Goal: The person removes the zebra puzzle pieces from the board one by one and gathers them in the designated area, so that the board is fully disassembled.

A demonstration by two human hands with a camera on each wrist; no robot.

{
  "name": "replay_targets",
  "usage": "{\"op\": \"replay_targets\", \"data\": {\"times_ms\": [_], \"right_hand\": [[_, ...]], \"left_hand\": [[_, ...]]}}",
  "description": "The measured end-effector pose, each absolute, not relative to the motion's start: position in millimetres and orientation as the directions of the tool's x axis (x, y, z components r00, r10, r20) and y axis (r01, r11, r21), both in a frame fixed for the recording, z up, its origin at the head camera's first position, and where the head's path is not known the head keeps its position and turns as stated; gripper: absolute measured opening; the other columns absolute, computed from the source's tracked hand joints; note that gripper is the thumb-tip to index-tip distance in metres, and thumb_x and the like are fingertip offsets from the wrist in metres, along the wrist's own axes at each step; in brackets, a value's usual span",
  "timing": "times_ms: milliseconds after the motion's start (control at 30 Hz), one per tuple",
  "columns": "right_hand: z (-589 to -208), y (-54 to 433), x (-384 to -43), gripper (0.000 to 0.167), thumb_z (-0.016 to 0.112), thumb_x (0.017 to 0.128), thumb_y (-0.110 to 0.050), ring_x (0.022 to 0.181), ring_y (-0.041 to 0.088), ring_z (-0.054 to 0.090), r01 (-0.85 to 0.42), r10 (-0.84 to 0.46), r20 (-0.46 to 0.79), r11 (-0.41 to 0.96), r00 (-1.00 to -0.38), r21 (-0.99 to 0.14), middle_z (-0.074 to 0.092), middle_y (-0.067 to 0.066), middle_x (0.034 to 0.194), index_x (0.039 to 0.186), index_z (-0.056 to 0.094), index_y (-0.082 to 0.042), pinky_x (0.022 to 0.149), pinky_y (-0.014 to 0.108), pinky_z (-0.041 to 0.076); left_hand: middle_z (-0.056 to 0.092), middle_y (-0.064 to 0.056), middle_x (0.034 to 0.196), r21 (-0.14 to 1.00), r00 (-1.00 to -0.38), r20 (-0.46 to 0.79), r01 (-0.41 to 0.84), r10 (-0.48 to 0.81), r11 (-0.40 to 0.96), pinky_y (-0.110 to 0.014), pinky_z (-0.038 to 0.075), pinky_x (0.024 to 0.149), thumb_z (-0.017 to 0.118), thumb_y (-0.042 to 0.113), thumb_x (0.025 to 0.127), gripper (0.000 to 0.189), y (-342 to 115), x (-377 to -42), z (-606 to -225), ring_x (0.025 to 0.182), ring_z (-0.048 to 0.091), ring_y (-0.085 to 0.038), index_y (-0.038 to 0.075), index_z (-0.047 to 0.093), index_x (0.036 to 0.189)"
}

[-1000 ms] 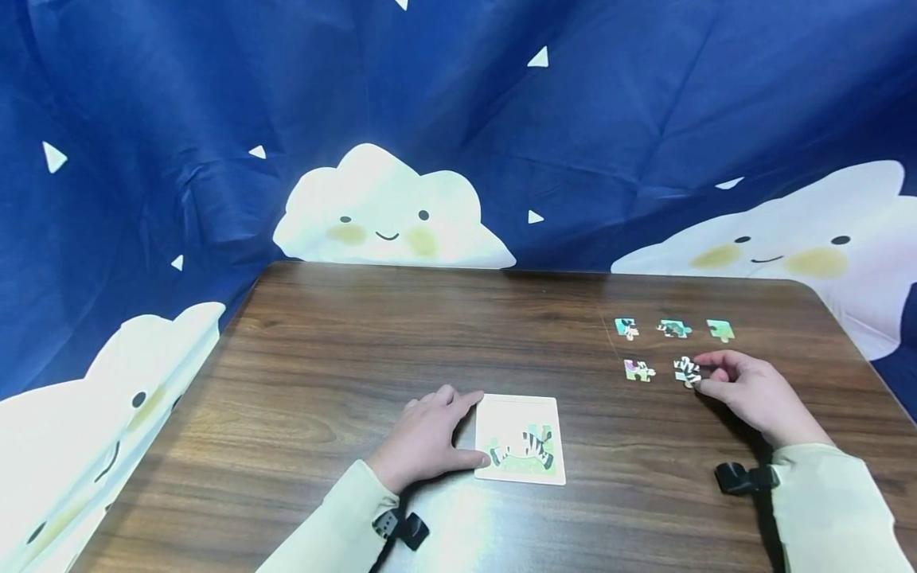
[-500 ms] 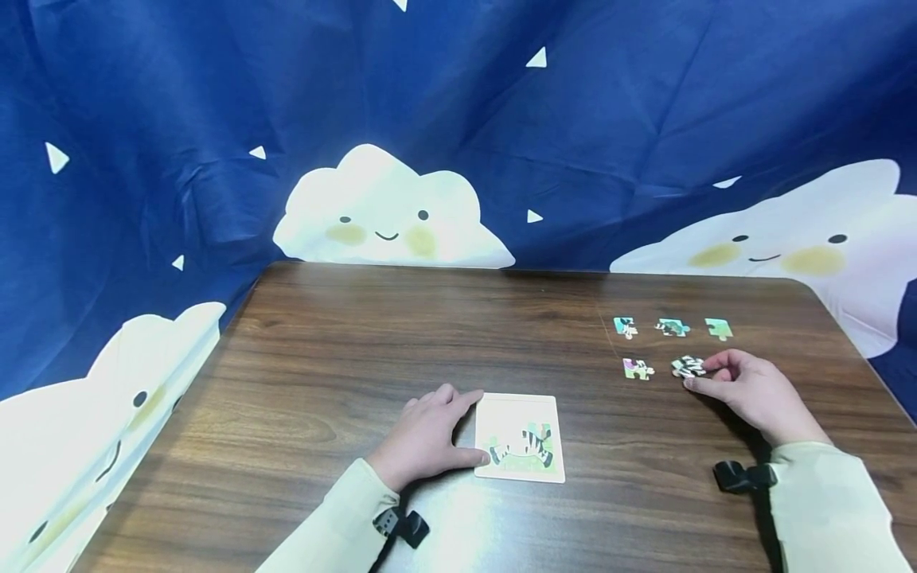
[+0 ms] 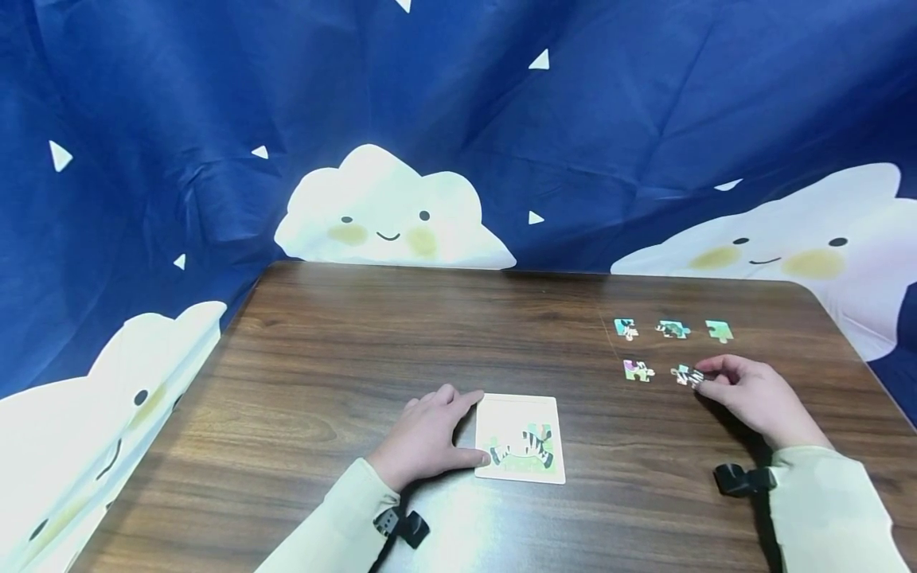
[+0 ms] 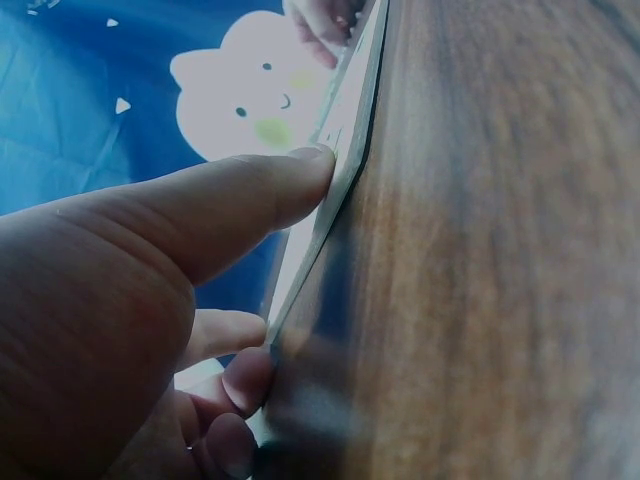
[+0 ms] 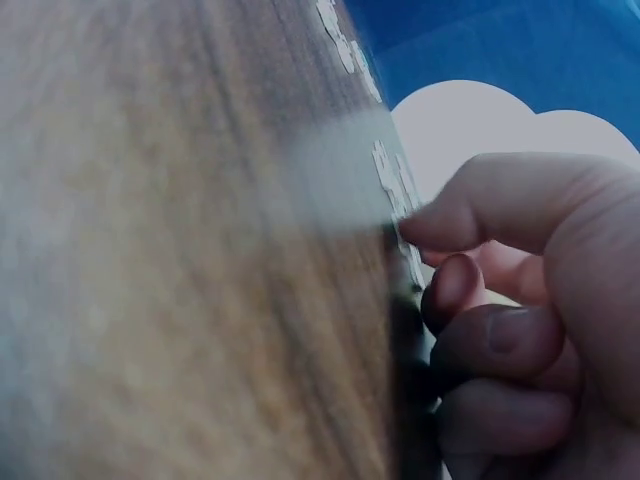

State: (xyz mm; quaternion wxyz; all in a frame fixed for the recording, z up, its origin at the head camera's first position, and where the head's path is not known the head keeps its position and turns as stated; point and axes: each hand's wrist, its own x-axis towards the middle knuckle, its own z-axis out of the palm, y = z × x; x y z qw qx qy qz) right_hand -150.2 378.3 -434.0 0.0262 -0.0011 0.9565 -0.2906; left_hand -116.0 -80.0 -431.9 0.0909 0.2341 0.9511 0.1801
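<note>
My left hand (image 3: 430, 438) lies at the left side of a square puzzle board (image 3: 501, 410), thumb and index finger spread along its edge. Zebra legs and green ground show on the board's lower half; its upper part is plain white. In the left wrist view the thumb (image 4: 270, 190) presses on the board's edge. My right hand (image 3: 745, 394) pinches a black-and-white striped puzzle piece (image 3: 686, 375) between thumb and fingertips, low at the tabletop. The right wrist view shows the thumb (image 5: 450, 215) against the piece's edge, with the other fingers curled below.
Several loose puzzle pieces lie at the right: a purple-and-green one (image 3: 636, 370), a blue one (image 3: 626, 328), a teal one (image 3: 673, 329) and a green one (image 3: 719, 331). Behind the wooden table (image 3: 401, 334) hangs a blue cloth (image 3: 444, 95) with clouds.
The striped piece has turned around at my right fingertips, and my right fingers have shifted slightly. My left hand and the board have stayed in place.
</note>
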Motion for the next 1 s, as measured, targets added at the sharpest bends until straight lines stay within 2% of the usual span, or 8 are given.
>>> {"op": "replay_targets", "data": {"times_ms": [233,633,700,900,1000], "right_hand": [[-430.6,375.4,-148.2,0.041,0.07,0.091,-0.045,0.072,0.017,0.051,0.078,0.047,-0.074,0.856,-0.996,-0.511,0.062,0.002,0.078,0.092,0.066,-0.003,0.066,0.033,0.037],[-430.8,369.9,-148.5,0.043,0.065,0.094,-0.047,0.067,0.02,0.049,0.135,0.124,-0.056,0.857,-0.991,-0.497,0.059,0.002,0.071,0.078,0.065,-0.007,0.063,0.035,0.035],[-431.6,368.6,-148.7,0.042,0.066,0.094,-0.046,0.068,0.021,0.049,0.131,0.131,-0.035,0.854,-0.991,-0.504,0.059,0.003,0.072,0.08,0.065,-0.006,0.064,0.035,0.035],[-434.4,366.1,-148.8,0.04,0.071,0.092,-0.036,0.078,0.023,0.053,0.099,0.113,-0.01,0.821,-0.994,-0.562,0.064,0.011,0.086,0.103,0.066,0.002,0.069,0.037,0.035],[-435.0,365.9,-148.6,0.041,0.071,0.093,-0.036,0.079,0.024,0.053,0.097,0.106,-0.016,0.821,-0.994,-0.563,0.065,0.013,0.089,0.105,0.066,0.002,0.07,0.038,0.035]], "left_hand": [[0.049,0.007,0.095,0.386,-0.873,-0.083,0.416,0.48,0.824,-0.029,0.034,0.072,0.077,0.062,0.074,0.087,-79.2,-116.0,-433.1,0.084,0.048,-0.012,0.022,0.052,0.147],[0.05,0.006,0.097,0.395,-0.878,-0.079,0.408,0.472,0.823,-0.03,0.036,0.074,0.077,0.061,0.074,0.086,-79.7,-115.7,-433.2,0.087,0.051,-0.013,0.022,0.053,0.146],[0.05,0.006,0.097,0.399,-0.877,-0.076,0.409,0.474,0.821,-0.03,0.036,0.074,0.077,0.061,0.074,0.085,-79.7,-115.8,-432.9,0.086,0.05,-0.013,0.021,0.053,0.146],[0.049,0.007,0.096,0.391,-0.877,-0.086,0.407,0.473,0.826,-0.029,0.035,0.073,0.077,0.062,0.074,0.086,-80.1,-115.6,-433.0,0.085,0.049,-0.012,0.023,0.053,0.146],[0.049,0.007,0.096,0.391,-0.878,-0.086,0.406,0.472,0.826,-0.029,0.035,0.073,0.077,0.063,0.074,0.086,-80.4,-115.8,-432.7,0.084,0.049,-0.012,0.023,0.053,0.146]]}}
